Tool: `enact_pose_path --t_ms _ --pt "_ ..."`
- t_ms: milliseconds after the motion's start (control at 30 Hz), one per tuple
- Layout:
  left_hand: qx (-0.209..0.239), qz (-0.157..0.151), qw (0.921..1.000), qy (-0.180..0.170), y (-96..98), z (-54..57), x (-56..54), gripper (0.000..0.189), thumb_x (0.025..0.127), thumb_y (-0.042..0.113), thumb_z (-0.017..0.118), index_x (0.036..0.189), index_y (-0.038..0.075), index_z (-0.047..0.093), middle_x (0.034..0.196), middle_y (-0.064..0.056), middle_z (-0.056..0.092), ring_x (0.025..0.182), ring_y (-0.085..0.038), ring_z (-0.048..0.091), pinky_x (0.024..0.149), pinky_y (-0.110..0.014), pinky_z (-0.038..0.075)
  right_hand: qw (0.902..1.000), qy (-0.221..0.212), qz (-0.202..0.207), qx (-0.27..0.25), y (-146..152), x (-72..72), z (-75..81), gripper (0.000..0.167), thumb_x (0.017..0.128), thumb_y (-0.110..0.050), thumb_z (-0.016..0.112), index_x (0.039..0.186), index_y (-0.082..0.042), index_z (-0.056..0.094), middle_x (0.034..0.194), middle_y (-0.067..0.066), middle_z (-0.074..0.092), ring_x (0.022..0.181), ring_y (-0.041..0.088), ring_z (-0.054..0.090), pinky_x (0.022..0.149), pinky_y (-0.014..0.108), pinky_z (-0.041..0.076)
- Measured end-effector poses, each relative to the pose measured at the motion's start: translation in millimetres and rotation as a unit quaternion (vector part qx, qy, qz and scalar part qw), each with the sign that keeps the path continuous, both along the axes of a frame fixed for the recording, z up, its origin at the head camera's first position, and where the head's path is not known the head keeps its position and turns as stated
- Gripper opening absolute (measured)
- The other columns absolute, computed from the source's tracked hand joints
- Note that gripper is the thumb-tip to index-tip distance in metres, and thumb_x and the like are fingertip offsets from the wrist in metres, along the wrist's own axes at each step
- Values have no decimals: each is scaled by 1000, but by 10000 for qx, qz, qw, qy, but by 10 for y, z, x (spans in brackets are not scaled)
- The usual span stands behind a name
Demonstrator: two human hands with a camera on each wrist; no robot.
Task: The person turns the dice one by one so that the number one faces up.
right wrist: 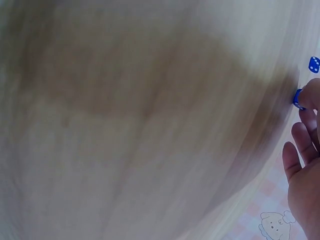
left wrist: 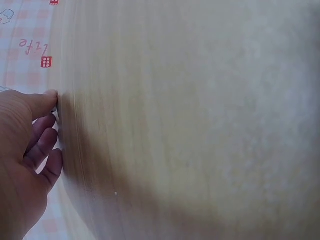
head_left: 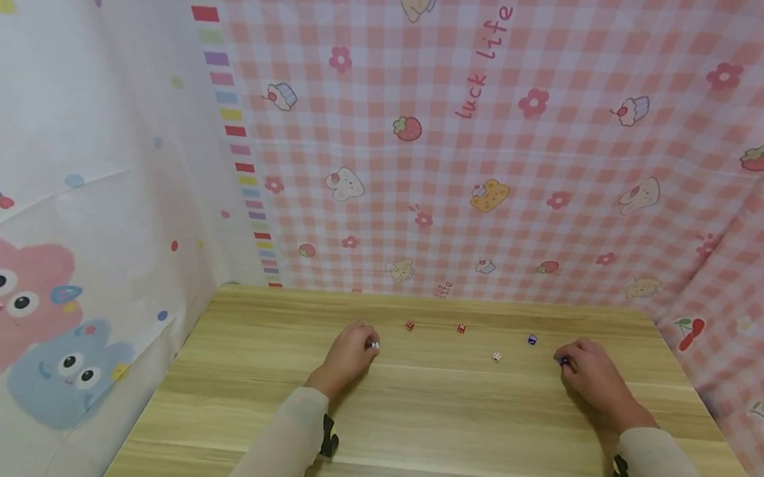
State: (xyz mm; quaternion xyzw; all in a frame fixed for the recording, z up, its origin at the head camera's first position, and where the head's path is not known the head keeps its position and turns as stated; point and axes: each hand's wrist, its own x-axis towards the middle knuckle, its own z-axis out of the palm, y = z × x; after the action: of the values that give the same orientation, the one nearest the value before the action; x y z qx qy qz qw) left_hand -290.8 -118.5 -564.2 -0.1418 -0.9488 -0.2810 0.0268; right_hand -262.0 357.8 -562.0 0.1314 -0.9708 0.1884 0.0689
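Observation:
My left hand (head_left: 352, 352) pinches a white die (head_left: 375, 345) between thumb and fingertips, low over the wooden table; in the left wrist view the fingers mostly hide that die. On the right, a blue die (right wrist: 298, 99) sits in the pinch of my right hand (head_left: 589, 371), right at the table surface. Between the hands lie two red dice, the left one (head_left: 410, 326) nearer my left hand and the other red die (head_left: 461, 329) further right. A second white die (head_left: 496, 356) is right of centre. Another blue die (head_left: 532, 339) lies just left of my right hand.
The wooden table (head_left: 436, 431) ends at the back against a pink checked cloth (head_left: 453, 155). A white cloth with cartoon figures (head_left: 123, 179) hangs along the left side. More pink cloth (head_left: 755, 254) borders the right edge.

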Motion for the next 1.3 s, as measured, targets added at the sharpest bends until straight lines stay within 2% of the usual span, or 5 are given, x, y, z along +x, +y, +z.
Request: enact_pose_path --t_ms 200,433,800,1033,1300 --pt "43 -24 10000 -12 -6 1 -1 6 93 11 76 92 11 70 93 0 62 87 -15 57 77 -32 52 10000 4 11 -64 29 4 0 18 89 -5 69 107 -3 71 105 16 63 107 43 55 94 62 44" --pt "26 -60 10000 -19 -18 -13 -17 6 93 11 77 93 11 71 95 0 64 87 -14 58 77 -32 53 9999 -65 3 -110 63 -9 5 16 89 -8 72 103 -3 68 101 15 64 101 41 57 91 61 45" --pt "135 -217 9997 -46 -42 -28 -50 6 90 9 79 92 10 73 91 0 63 85 -13 57 77 -30 52 9995 -272 -6 -148 69 -25 -14 13 91 -6 72 102 -2 68 102 16 65 101 38 59 92 61 47" --pt "231 -279 9992 -166 -71 -16 -46 7 91 9 79 93 10 73 92 0 61 85 -14 57 77 -30 52 9997 -137 127 -165 1 5 22 10 90 -5 73 99 -4 69 100 12 66 98 34 60 90 57 49" --pt "28 -305 9995 -75 -78 -12 -71 7 91 14 80 92 11 74 91 1 59 85 -14 55 77 -30 50 9994 -27 259 -239 -88 45 80 9 89 -4 74 97 -6 70 101 11 68 101 36 62 92 58 49"
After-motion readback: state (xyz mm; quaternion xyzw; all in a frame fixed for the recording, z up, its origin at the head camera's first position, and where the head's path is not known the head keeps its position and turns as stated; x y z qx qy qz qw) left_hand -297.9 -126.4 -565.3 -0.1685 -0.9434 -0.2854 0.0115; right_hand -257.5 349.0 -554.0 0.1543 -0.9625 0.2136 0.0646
